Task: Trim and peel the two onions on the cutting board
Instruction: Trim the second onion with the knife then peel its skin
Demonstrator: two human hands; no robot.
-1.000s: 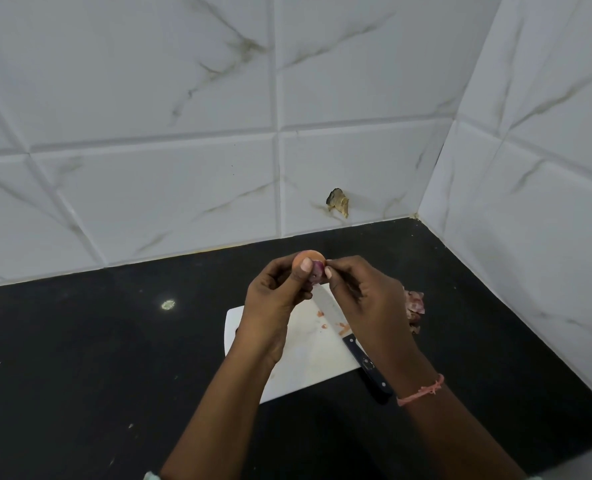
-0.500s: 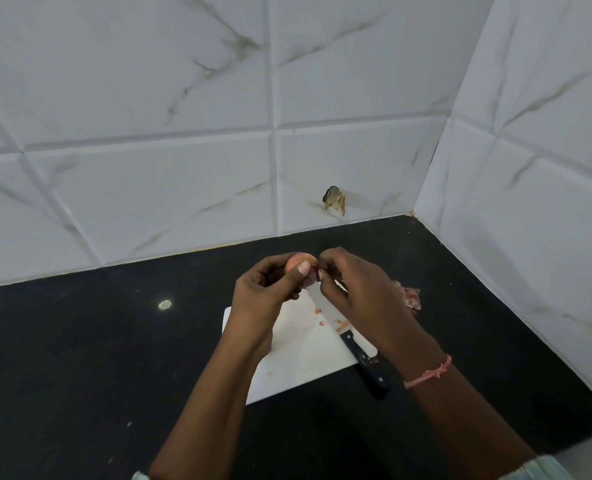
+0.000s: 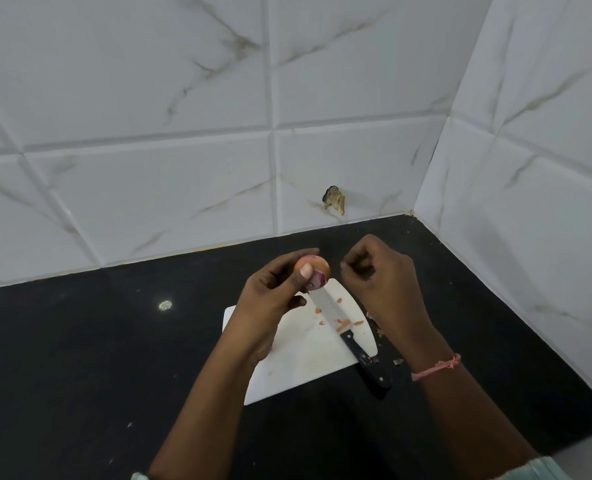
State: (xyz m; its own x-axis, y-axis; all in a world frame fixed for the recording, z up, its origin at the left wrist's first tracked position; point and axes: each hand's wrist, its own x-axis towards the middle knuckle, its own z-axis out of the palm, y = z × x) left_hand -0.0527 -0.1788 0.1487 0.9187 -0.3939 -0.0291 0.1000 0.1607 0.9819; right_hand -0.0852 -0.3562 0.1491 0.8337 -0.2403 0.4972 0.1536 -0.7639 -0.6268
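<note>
You hold one small onion [image 3: 313, 271] up in the air near the middle of the frame, above the far end of the white cutting board [image 3: 298, 355]. It looks almost round, so you cannot tell which way its long side runs. A bare purple patch faces you, and the orange skin covers the top. Your left hand [image 3: 270, 299] has its grip closed around the onion, with the thumb pressed on the front and the fingers curled behind.

Your right hand [image 3: 381, 282] sits just to the right of the onion and does not touch it. Its fingers are curled in tight. You cannot tell if a bit of peel is pinched inside, because the fingertips are blurry and tucked away.

The knife [image 3: 353, 337] lies flat on the board. Its blade points to the upper left and its black handle sticks off the lower right edge onto the black counter [image 3: 97, 358]. Little orange peel bits [image 3: 343, 323] lie beside the blade. Your left hand hides the back of the onion. Only one onion can be seen.
</note>
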